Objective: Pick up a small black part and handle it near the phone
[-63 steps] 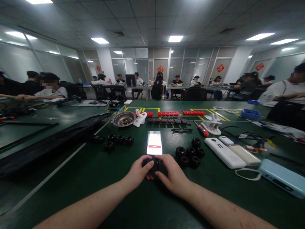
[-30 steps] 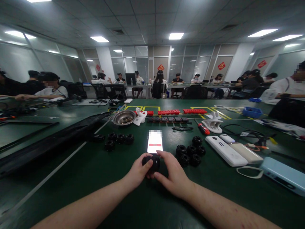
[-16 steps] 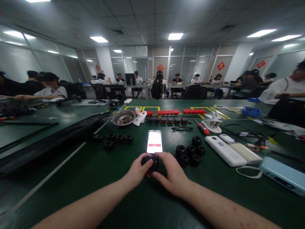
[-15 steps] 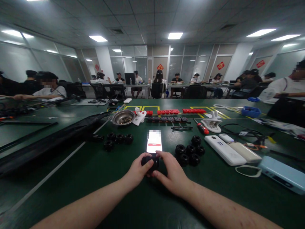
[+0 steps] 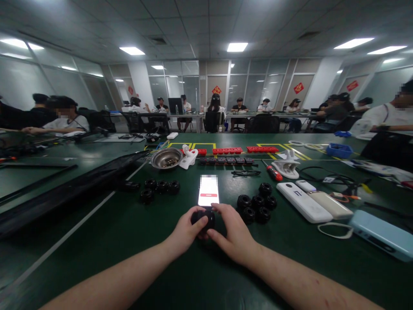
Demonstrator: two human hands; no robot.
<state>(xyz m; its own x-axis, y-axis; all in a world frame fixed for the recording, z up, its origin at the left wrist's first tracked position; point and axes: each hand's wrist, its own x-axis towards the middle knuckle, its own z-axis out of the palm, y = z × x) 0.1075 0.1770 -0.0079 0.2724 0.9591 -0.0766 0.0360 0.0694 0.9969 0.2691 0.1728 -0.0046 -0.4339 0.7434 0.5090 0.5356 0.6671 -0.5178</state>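
Note:
Just in front of the lit phone, a shiny black round part that looks like a toy wheel sits between my hands. My left hand is closed on it, with the thumb across its near face. The fingertips of my right hand touch its right side, index finger at the top and thumb low, curled around it. Some of the part is hidden behind my fingers. Similar black wheels lie in a group to the left, and several more wheels to the right.
Farther back are a metal bowl with small pieces, red trays, a black strip and a screwdriver. White power bank and blue box lie right. A long black bag spans the left.
Almost nothing differs. The view has shifted very slightly, and both hands keep the same hold on the black wheel.

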